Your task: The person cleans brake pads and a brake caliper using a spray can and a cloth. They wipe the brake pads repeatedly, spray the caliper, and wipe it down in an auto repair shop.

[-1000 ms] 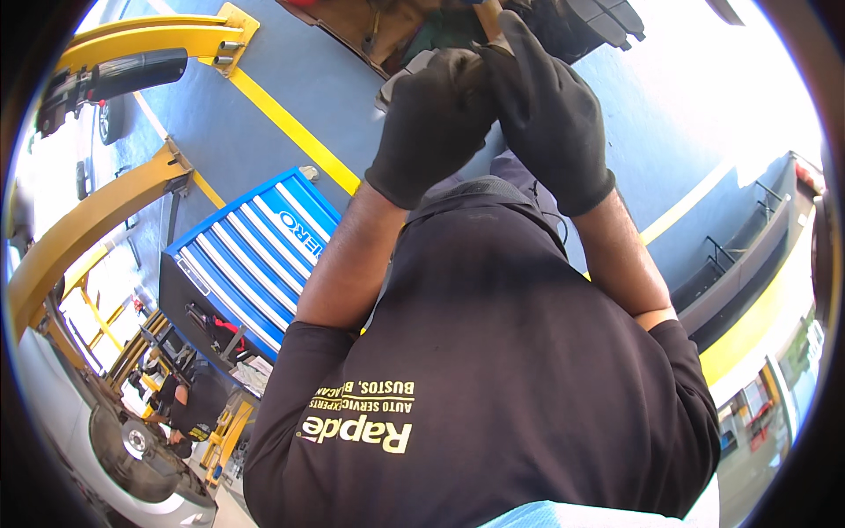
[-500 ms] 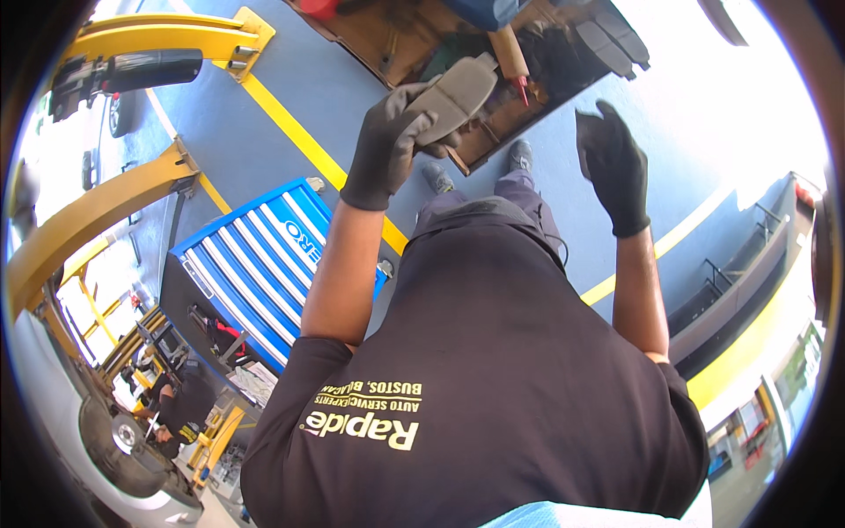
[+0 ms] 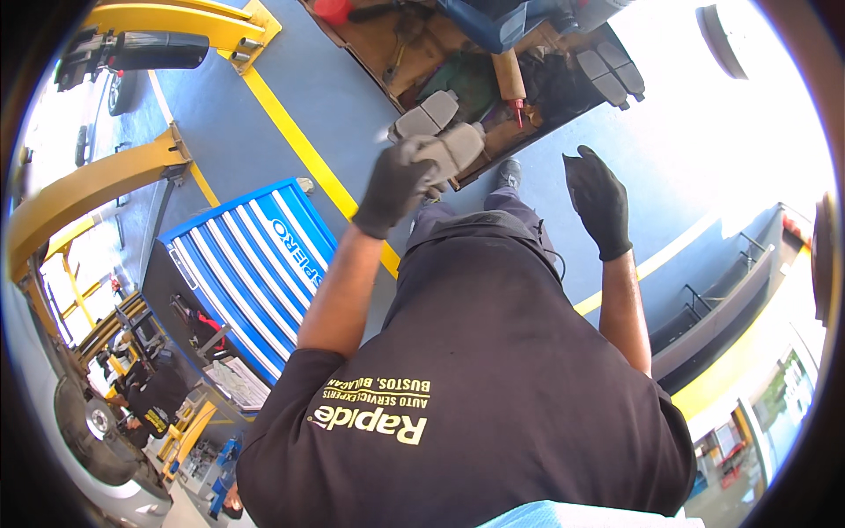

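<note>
My left hand (image 3: 393, 189), in a dark glove, is closed on a grey brake pad (image 3: 458, 151) near the front corner of a brown cardboard tray (image 3: 359, 42). Another grey brake pad (image 3: 428, 115) rests at the tray's left edge, just beyond the held one. At the tray's right end, two more pads (image 3: 610, 75) sit side by side. My right hand (image 3: 599, 201), gloved as well, is held in the air to the right of the tray. Its fingers are stretched out and nothing is in it.
The tray holds a tube with a red nozzle (image 3: 508, 81), a blue container (image 3: 493, 25) and a red item (image 3: 333, 9). A blue tool cabinet (image 3: 255, 255) stands at left, below yellow lift arms (image 3: 97, 189). Another person (image 3: 157, 400) is beside a silver car (image 3: 53, 440).
My left hand has come down and toward me with a pad. A second pad now shows separately at the tray's left edge. My right hand has lowered slightly.
</note>
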`<state>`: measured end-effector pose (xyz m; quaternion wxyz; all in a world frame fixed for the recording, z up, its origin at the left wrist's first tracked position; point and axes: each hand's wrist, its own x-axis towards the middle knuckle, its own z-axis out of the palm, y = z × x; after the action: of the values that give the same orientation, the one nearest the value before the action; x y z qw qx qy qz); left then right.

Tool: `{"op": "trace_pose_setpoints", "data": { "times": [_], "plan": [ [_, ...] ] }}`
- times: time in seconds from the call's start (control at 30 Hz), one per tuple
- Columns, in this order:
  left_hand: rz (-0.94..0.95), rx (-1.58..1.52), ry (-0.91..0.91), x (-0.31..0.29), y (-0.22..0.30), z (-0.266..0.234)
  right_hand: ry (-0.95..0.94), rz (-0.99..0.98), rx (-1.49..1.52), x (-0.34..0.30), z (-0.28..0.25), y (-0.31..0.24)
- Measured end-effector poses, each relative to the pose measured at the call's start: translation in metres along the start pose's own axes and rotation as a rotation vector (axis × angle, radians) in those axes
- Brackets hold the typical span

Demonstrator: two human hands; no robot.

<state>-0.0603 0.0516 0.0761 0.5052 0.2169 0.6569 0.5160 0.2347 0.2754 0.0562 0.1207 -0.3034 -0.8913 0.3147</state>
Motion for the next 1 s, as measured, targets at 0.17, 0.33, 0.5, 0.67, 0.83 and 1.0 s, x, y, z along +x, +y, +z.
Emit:
{"op": "trace_pose_setpoints", "data": {
  "times": [0.17,0.33,0.5,0.67,0.83,1.0],
  "plan": [
    [-0.003,0.179,0.279,0.027,-0.044,0.056,-0.069,-0.074,-0.028,0.015,-0.008,0.009],
    [0.146,0.611,0.676,0.007,-0.064,0.061,-0.143,-0.079,0.012,0.028,-0.020,0.026],
    [-0.194,0.762,0.842,-0.019,-0.029,0.046,-0.141,-0.357,-0.148,0.052,-0.027,0.046],
    [-0.141,0.094,0.703,0.012,-0.046,-0.005,-0.149,-0.492,-0.094,0.085,-0.020,0.035],
    [-0.186,0.016,0.556,0.042,-0.049,-0.024,-0.325,-0.098,0.683,0.111,0.009,-0.026],
    [-0.033,0.142,0.619,0.045,-0.031,-0.006,-0.358,-0.111,0.820,0.137,0.077,-0.027]
  ]
}}
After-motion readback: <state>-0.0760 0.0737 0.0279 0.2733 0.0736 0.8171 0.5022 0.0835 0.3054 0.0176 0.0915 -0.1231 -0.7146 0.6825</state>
